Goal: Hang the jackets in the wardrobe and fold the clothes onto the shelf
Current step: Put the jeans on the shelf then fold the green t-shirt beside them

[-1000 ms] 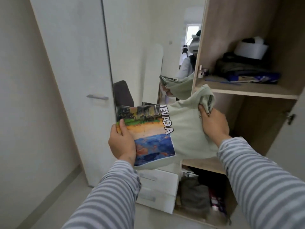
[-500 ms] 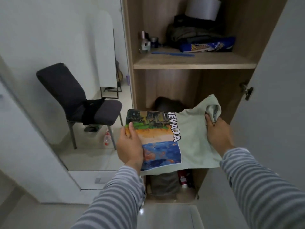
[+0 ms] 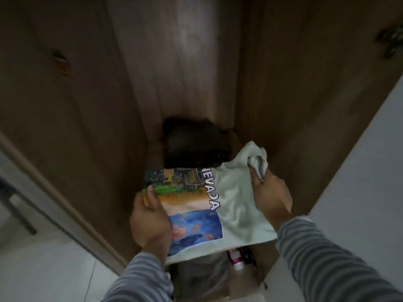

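Note:
A folded pale green T-shirt [image 3: 237, 205] with a colourful print and the word NEVADA is held flat in front of the wardrobe's dim wooden compartment [image 3: 174, 73]. My left hand [image 3: 150, 216] grips its left edge, thumb on top of the print. My right hand [image 3: 271, 192] grips the bunched collar end on the right. Behind the shirt, a dark folded garment [image 3: 194, 144] lies deep in the compartment.
The white wardrobe door [image 3: 359, 182] stands open on the right, with a metal hinge [image 3: 390, 42] above it. Below the shirt a lower compartment holds a red-and-white bottle [image 3: 236, 260] and grey cloth [image 3: 200, 277]. A chair leg [image 3: 19, 212] shows at far left.
The view has dropped and closed in on the wardrobe's middle compartment; the upper shelf and chair left the frame. Both hands keep their grip on the shirt, now nearer the dark garment.

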The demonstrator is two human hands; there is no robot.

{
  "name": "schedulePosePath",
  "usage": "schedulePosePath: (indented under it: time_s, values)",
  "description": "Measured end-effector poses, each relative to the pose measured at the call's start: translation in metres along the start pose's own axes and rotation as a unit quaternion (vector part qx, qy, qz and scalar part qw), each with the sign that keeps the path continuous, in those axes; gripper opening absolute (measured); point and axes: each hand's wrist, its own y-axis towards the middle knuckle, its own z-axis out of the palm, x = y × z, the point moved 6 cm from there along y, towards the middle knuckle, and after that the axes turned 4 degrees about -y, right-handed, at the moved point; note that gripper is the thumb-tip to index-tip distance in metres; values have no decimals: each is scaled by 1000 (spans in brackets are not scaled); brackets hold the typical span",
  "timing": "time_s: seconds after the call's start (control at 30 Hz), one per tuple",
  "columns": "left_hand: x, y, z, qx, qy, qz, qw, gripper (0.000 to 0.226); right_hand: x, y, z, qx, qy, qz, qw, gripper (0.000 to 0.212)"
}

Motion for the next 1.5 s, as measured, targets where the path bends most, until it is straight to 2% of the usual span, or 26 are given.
schedulePosePath:
  time_s: [0.1,0.2,0.3,0.37,0.43,0.53,0.6,0.67,0.7,0.77,0.8,0.87,0.97,1.13,1.33,1.4,1.5]
  values:
    - [26,17,35,-2,8,20,1000,38,-11,23,34,-27,-29,-2,999,51]
    - [42,34,59,-6,10,39,999,38,-17,46,53,-22,-56,-10,998,50]
    - [56,44,77,3,18,27,999,38,-19,63,68,-54,-94,-23,994,59]
    - [63,46,85,16,53,7,998,36,-24,68,83,-36,-108,-15,993,59]
    - [72,45,92,38,112,-20,993,32,-27,67,96,-11,-128,-12,992,49]
    - [72,43,100,79,189,-2,979,39,-24,67,101,-13,-214,1,977,44]
    - [59,42,109,130,216,70,965,46,-6,65,106,-36,-253,-46,966,40]
    - [43,36,125,205,239,165,935,54,21,57,117,-52,-216,-155,963,40]
    - [41,32,133,246,260,192,914,60,31,49,125,-33,-194,-217,956,43]
    - [53,26,142,314,323,206,869,73,35,32,152,86,-216,-291,928,52]
    - [64,24,144,338,358,195,848,77,26,30,162,151,-232,-278,920,54]
    - [79,24,143,359,399,153,830,79,6,40,167,190,-251,-223,923,57]
    - [81,29,143,356,407,117,833,81,-4,51,167,171,-239,-166,941,57]
    - [86,27,142,333,408,132,840,81,-3,49,173,142,-259,-173,940,56]
    - [77,24,135,390,413,94,818,75,1,29,159,117,-297,-189,929,87]
    - [61,17,125,400,415,117,809,67,4,16,147,136,-309,-187,923,84]
    - [35,8,100,402,399,155,809,60,17,-1,119,171,-307,-164,922,63]
